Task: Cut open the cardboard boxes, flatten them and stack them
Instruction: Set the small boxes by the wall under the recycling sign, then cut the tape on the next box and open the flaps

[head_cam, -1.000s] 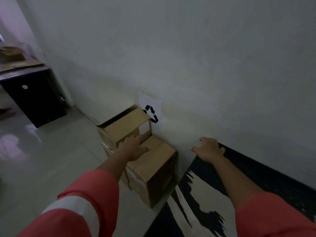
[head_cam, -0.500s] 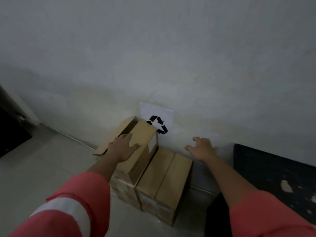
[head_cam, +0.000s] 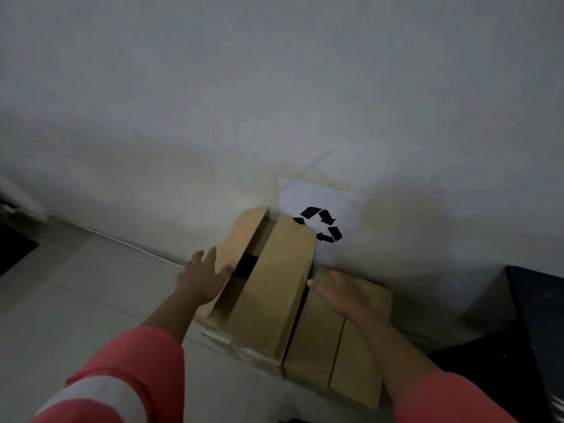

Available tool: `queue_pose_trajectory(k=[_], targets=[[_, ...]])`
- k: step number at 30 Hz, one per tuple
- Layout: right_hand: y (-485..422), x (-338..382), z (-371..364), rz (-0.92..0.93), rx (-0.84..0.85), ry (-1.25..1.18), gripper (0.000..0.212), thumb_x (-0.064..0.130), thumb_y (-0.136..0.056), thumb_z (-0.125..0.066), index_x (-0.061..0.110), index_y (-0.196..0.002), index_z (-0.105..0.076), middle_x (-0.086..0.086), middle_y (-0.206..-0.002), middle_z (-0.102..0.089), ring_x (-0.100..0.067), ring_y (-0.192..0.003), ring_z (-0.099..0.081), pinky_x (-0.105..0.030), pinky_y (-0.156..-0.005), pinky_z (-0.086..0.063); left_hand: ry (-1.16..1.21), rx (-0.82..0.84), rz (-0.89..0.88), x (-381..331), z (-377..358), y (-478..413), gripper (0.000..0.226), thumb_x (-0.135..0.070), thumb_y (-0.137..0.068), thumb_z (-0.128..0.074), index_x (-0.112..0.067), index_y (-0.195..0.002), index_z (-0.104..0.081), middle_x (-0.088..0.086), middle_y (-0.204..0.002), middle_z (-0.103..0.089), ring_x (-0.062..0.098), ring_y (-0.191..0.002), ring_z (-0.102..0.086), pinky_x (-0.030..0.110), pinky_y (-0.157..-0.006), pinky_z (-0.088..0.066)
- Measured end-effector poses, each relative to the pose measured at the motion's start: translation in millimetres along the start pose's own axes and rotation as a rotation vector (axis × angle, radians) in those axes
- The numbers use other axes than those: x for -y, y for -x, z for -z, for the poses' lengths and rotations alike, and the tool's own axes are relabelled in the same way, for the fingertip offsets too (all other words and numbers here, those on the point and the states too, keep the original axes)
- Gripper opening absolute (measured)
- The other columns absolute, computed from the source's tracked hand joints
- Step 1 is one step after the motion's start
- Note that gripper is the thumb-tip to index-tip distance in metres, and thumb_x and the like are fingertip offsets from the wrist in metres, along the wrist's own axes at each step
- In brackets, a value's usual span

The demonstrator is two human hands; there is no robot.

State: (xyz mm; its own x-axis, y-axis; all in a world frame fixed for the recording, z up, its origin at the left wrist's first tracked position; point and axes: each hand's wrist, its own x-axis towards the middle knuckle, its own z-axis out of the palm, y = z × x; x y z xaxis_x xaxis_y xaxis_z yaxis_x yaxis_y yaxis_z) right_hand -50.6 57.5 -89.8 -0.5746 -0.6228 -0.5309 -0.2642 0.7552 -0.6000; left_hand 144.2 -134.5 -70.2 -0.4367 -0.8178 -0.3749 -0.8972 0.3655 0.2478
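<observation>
1. At the far left edge a dark object (head_cam: 13, 251) sits on the tiled floor (head_cam: 76, 300). It is too cut off to identify and is well apart from the work.
2. The left hand (head_cam: 203, 277), coming out of a pink sleeve (head_cam: 128, 374) with a white stripe, has its fingers straight and spread. It touches the outer left flap (head_cam: 244, 236) of the open box and grips nothing, probably to steady or fold that flap.
3. The open box (head_cam: 274, 285) stands by the wall (head_cam: 274, 87) with a dark gap between its raised flaps. It seems to rest on layered cardboard (head_cam: 241, 346), perhaps pieces already flattened.
4. A recycling sign (head_cam: 320, 221) on the wall just behind the boxes likely marks the collection spot.
5. The right hand (head_cam: 341, 293) lies flat, fingers extended, on the closed box (head_cam: 335, 346) beside the open one. It clasps nothing and appears to be bracing. No cutter is visible.
6. A dark mat (head_cam: 534, 331) at the right lies near the closed box and leaves little room on that side.
</observation>
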Motion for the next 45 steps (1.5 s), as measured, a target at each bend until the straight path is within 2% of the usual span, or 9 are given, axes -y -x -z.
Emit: queue_pose_trajectory(k=[7,14,20,26,31,35,37,40,45], targets=[[-54.1,1.3,-62.9,-0.245,0.154,-0.242,0.114,0.076,-0.068,-0.060,0.022,-0.154,-0.007,-0.002,-0.159,-0.017,-0.026,-0.144,-0.024,-0.042,-0.115,-0.026,0.046,0.096,0.140,21.0,-36.1,-69.2,0.109,-0.077,-0.075,-0.053,-0.022,-0.154,-0.002,0.013,-0.160,-0.009,0.038,-0.143,-0.019,0.058,-0.111,-0.025],[-70.1,-0.6,-111.4,-0.305,0.105,-0.483,0.117,0.077,-0.049,-0.074,0.022,-0.145,-0.036,0.003,-0.135,-0.055,-0.017,-0.117,-0.057,-0.028,-0.097,-0.046,0.213,0.218,0.276,31.4,-67.8,-94.5,0.150,-0.089,-0.037,-0.067,-0.024,-0.152,0.004,0.019,-0.149,-0.031,0.043,-0.133,-0.038,0.062,-0.105,-0.033],[-56.7,4.7,-117.8,-0.351,0.015,-0.544,0.056,0.043,-0.082,-0.071,0.019,-0.130,-0.054,-0.002,-0.126,-0.062,-0.021,-0.107,-0.061,-0.027,-0.079,-0.050,0.132,0.100,0.213,23.9,-71.6,-72.7,0.131,-0.087,-0.044,-0.067,-0.018,-0.143,-0.016,0.015,-0.135,-0.037,0.036,-0.125,-0.040,0.052,-0.097,-0.040],[17.0,-6.7,-93.6,-0.430,-0.076,-0.621,0.055,0.047,-0.084,-0.067,0.020,-0.130,-0.052,-0.003,-0.126,-0.059,-0.024,-0.104,-0.058,-0.036,-0.083,-0.050,0.062,0.104,0.042,-10.8,-48.3,-35.0,0.134,-0.087,-0.036,-0.070,-0.021,-0.140,-0.016,0.013,-0.134,-0.035,0.034,-0.125,-0.039,0.053,-0.098,-0.041],[93.4,-22.5,-42.8,-0.361,-0.300,-0.719,0.041,0.037,-0.087,-0.066,0.022,-0.124,-0.055,0.000,-0.113,-0.061,-0.009,-0.083,-0.058,-0.018,-0.055,-0.043,0.114,0.129,-0.118,-65.2,-41.1,19.0,0.146,-0.092,-0.032,-0.065,-0.016,-0.146,-0.016,0.015,-0.146,-0.029,0.036,-0.134,-0.032,0.054,-0.103,-0.037],[153.5,-50.8,9.6,-0.341,-0.523,-0.761,0.037,0.056,-0.085,-0.060,0.023,-0.095,-0.072,-0.002,-0.102,-0.071,-0.018,-0.091,-0.066,-0.036,-0.085,-0.053,0.275,0.151,-0.261,-120.2,-36.6,66.8,0.145,-0.092,-0.034,-0.064,-0.012,-0.145,-0.018,0.016,-0.148,-0.031,0.038,-0.133,-0.034,0.053,-0.104,-0.037],[185.3,-65.4,36.8,-0.313,-0.634,-0.841,0.038,0.050,-0.093,-0.050,0.019,-0.089,-0.072,-0.006,-0.097,-0.071,-0.020,-0.087,-0.066,-0.036,-0.080,-0.051,0.312,0.156,-0.303,-150.6,-28.4,97.4,0.140,-0.089,-0.043,-0.066,-0.012,-0.147,-0.014,0.017,-0.149,-0.028,0.038,-0.134,-0.033,0.053,-0.102,-0.036],[227.1,-97.9,77.4,-0.240,-0.771,-0.924,0.031,0.034,-0.098,-0.048,0.018,-0.102,-0.073,-0.004,-0.092,-0.073,-0.020,-0.082,-0.066,-0.031,-0.067,-0.050,0.364,0.159,-0.402,-197.1,-23.9,145.4,0.137,-0.088,-0.051,-0.063,-0.010,-0.150,-0.009,0.018,-0.153,-0.023,0.037,-0.138,-0.028,0.051,-0.107,-0.032],[301.8,-163.0,141.9,-0.213,-0.787,-0.997,0.040,0.051,-0.097,-0.041,0.019,-0.113,-0.059,-0.006,-0.109,-0.059,-0.023,-0.100,-0.052,-0.040,-0.090,-0.042,0.533,0.190,-0.439,-276.5,-31.4,233.3,0.130,-0.085,-0.053,-0.066,-0.013,-0.147,-0.012,0.016,-0.146,-0.027,0.038,-0.133,-0.031,0.051,-0.104,-0.033]])
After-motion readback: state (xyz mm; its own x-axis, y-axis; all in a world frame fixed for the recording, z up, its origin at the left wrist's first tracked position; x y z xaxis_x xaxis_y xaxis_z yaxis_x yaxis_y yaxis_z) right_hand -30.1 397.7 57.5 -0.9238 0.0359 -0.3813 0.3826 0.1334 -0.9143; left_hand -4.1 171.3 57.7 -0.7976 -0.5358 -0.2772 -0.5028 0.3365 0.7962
